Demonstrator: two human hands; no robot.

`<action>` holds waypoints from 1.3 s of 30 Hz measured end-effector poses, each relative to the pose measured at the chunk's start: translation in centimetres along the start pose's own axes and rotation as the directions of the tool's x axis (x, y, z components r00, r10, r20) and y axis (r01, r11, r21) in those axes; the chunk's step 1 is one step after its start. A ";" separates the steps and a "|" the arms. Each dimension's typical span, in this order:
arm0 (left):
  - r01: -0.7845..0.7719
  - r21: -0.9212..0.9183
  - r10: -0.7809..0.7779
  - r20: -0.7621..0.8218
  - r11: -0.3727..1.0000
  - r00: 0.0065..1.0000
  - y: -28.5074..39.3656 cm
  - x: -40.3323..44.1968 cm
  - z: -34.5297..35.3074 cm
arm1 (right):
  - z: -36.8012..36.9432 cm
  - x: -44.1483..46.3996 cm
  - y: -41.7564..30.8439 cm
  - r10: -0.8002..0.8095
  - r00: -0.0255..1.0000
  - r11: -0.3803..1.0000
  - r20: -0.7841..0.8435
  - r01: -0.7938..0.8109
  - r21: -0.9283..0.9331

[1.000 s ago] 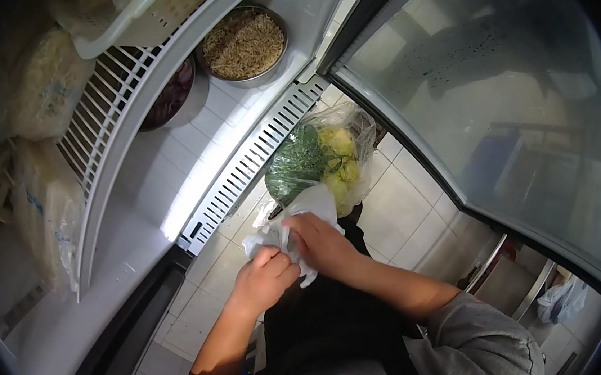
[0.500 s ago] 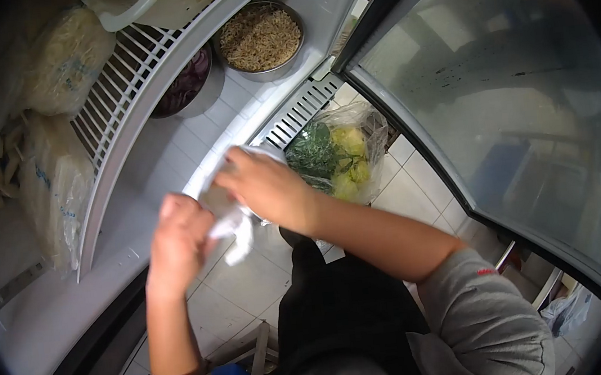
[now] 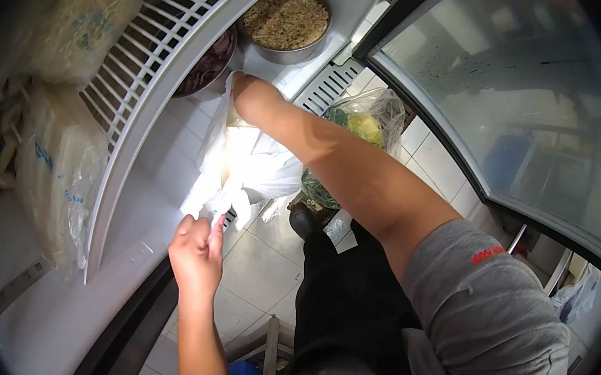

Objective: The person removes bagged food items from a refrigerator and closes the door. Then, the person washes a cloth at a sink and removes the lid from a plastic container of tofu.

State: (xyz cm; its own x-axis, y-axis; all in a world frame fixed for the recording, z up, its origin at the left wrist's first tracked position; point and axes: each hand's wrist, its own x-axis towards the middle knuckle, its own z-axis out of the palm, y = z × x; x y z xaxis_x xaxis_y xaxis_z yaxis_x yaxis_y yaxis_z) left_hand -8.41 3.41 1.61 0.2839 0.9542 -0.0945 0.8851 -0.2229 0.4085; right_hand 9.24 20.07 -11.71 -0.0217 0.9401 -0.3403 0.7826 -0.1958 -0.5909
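Observation:
A white plastic bag [image 3: 262, 166] hangs stretched between my two hands at the front edge of the fridge. My left hand [image 3: 196, 244] is closed, pinching the bag's near end, where a twisted white tail sticks out. Farther up, my right hand [image 3: 252, 98] is closed on the bag's far edge, its fingertips mostly hidden behind the plastic. Bright light washes out the middle of the bag, and its contents do not show. Just beyond my right hand, inside the fridge, stands a metal bowl of sliced purple pieces [image 3: 210, 62].
A metal bowl of brownish shreds [image 3: 286, 19] stands at the back of the fridge floor. Clear bags of pale food [image 3: 60, 167] rest on the white wire shelf [image 3: 133, 66]. The glass door [image 3: 494, 89] hangs open at right. A bag of vegetables [image 3: 367, 125] lies on the tiles.
My hands have moved apart: the right went up and away, the left slightly down. The white bag, bunched between them before, is now spread out and longer. The view has shifted slightly.

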 end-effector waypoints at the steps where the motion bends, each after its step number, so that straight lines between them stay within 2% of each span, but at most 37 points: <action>1: 0.070 -0.166 -0.089 -0.108 0.984 0.990 -0.4 -0.2 -0.1 | 0.0 0.1 -0.4 0.004 0.999 0.999 0.043 -0.006 0.045; 3: 0.131 -0.434 -0.252 -0.233 0.891 0.939 0.1 0.1 -0.9 | 0.1 0.2 -1.2 -0.049 0.998 0.999 0.044 0.048 0.014; 5: 0.068 -0.466 -0.269 -0.379 0.882 0.885 0.8 0.7 -1.7 | 0.6 0.3 -1.0 -0.094 0.995 0.995 0.043 0.095 -0.021; 6: 0.016 -0.480 -0.265 -0.455 0.877 0.850 1.6 0.9 -2.0 | 0.7 0.2 -0.6 -0.121 0.991 0.965 0.049 0.106 0.241; 7: -0.049 -0.518 -0.255 -0.500 0.854 0.828 2.1 0.9 -1.8 | 1.0 0.0 -0.3 -0.135 0.990 0.925 0.049 0.109 0.365; 8: -0.049 -0.519 -0.257 -0.501 0.853 0.826 2.0 0.9 -1.7 | 1.2 -0.2 0.0 -0.150 0.988 0.869 0.049 0.108 0.484; 9: -0.111 -0.530 -0.263 -0.578 0.840 0.772 1.7 0.9 -1.5 | 0.8 -1.7 -0.5 0.033 0.999 0.618 0.015 -0.032 0.785; 10: -0.172 -0.536 -0.271 -0.647 0.826 0.713 1.4 0.7 -1.3 | 0.9 -3.0 -0.7 0.216 0.975 0.249 0.055 -0.110 0.962; 11: -0.102 -0.428 -0.223 -0.644 0.898 0.732 0.0 -0.1 -1.3 | 2.1 -3.6 0.0 0.205 0.979 0.278 0.009 -0.067 0.958; 12: -0.100 -0.431 -0.226 -0.640 0.897 0.735 -0.7 0.0 -0.7 | 4.5 -4.4 0.3 0.244 0.968 0.248 -0.065 0.002 0.969; 14: -0.095 -0.450 -0.233 -0.618 0.888 0.751 -1.5 0.9 0.7 | 7.0 -7.6 -0.4 0.320 0.946 0.363 -0.046 -0.077 0.929; 15: 0.019 -0.527 -0.367 -0.565 0.850 0.739 -0.9 1.5 1.4 | 9.0 -7.6 0.1 0.257 0.957 0.509 -0.138 -0.013 0.860; 16: 0.051 -0.670 -0.450 -0.439 0.740 0.778 -2.5 1.4 2.9 | 9.5 -7.9 -0.2 0.178 0.960 0.639 -0.217 0.055 0.768; 18: 0.440 -0.411 -0.556 -0.226 0.799 0.800 -3.5 0.7 4.3 | 9.0 -8.7 -0.8 0.168 0.951 0.690 -0.260 0.075 0.720; 19: 0.440 -0.409 -0.557 -0.228 0.799 0.799 -2.7 1.1 4.0 | 7.9 -9.1 -1.1 0.089 0.923 0.840 -0.375 0.133 0.526; 20: 0.525 -0.132 -0.540 -0.140 0.841 0.830 -1.6 1.4 3.5 | 6.7 -9.3 -1.3 -0.014 0.885 0.939 -0.466 0.171 0.298; 21: 0.543 0.161 -0.543 -0.044 0.824 0.838 -0.5 1.8 3.0 | 5.5 -9.1 -1.6 -0.045 0.901 0.931 -0.432 0.195 0.309; 22: 0.543 0.162 -0.543 -0.044 0.824 0.838 0.2 2.2 2.8 | 5.6 -8.6 -1.6 -0.045 0.901 0.931 -0.432 0.195 0.310; 23: 0.376 0.285 -0.317 -0.231 0.882 0.920 0.8 2.7 2.6 | 5.8 -8.1 -1.8 0.037 0.941 0.895 -0.337 0.119 0.430; 24: 0.217 0.431 -0.048 -0.370 0.876 0.928 1.0 3.1 2.6 | 6.1 -7.6 -1.8 0.111 0.967 0.844 -0.230 0.031 0.536; 25: 0.126 0.346 0.006 -0.356 0.930 0.935 0.7 3.6 2.7 | 6.5 -7.2 -1.8 0.140 0.952 0.870 -0.273 0.014 0.493; 26: 0.125 0.346 0.006 -0.355 0.930 0.935 -0.4 4.7 3.6 | 6.9 -7.2 -1.7 0.141 0.952 0.870 -0.273 0.012 0.493; 27: 0.107 -0.066 -0.114 -0.108 0.992 0.988 -2.2 6.0 5.4 | 7.1 -7.2 -1.9 0.142 0.947 0.892 -0.289 0.004 0.452; 28: 0.181 -0.456 -0.115 0.170 0.871 0.979 -3.4 6.9 7.0 | 7.2 -7.3 -2.0 0.140 0.942 0.912 -0.306 -0.002 0.410; 29: 0.181 -0.453 -0.116 0.167 0.873 0.979 -4.0 7.1 8.3 | 7.4 -7.5 -2.0 0.132 0.933 0.916 -0.334 0.014 0.402; 30: 0.097 -0.205 -0.097 0.008 0.974 0.995 -3.9 7.4 9.1 | 7.6 -7.6 -1.6 0.128 0.933 0.915 -0.336 0.020 0.403; 31: 0.045 0.069 -0.035 -0.137 0.997 0.990 -4.1 7.6 9.6 | 7.8 -7.7 -1.0 0.107 0.945 0.870 -0.308 0.061 0.490; 32: 0.045 0.071 -0.035 -0.138 0.996 0.990 -4.4 7.5 10.0 | 8.1 -7.8 -0.3 0.086 0.956 0.814 -0.279 0.094 0.573; 33: 0.142 0.204 -0.124 -0.096 0.969 0.988 -4.0 7.4 9.8 | 8.0 -8.0 0.0 0.082 0.968 0.758 -0.237 0.094 0.646; 34: 0.227 0.338 -0.217 -0.068 0.914 0.974 -3.7 7.4 9.5 | 7.9 -8.2 0.4 0.084 0.968 0.757 -0.236 0.092 0.647; 36: 0.235 0.336 -0.225 -0.067 0.912 0.972 -4.1 7.0 8.7 | 7.7 -8.8 1.1 -0.081 0.968 0.810 -0.237 0.203 0.551; 38: -0.043 0.113 0.051 -0.071 0.993 0.996 -5.7 6.3 8.1 | 8.0 -9.2 1.5 -0.129 0.954 0.818 -0.269 0.256 0.515; 39: 0.009 -0.022 -0.011 -0.093 1.000 0.996 -5.3 6.0 7.4 | 7.7 -9.9 1.4 -0.125 0.960 0.776 -0.251 0.252 0.578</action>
State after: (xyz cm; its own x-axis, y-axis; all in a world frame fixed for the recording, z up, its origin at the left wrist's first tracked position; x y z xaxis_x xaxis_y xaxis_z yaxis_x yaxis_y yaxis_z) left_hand -8.72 8.83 -7.81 0.2385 0.9710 -0.0146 0.8795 -0.2096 0.4273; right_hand 5.73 8.36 -14.82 0.0377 0.9969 -0.0696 0.2419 -0.0767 -0.9673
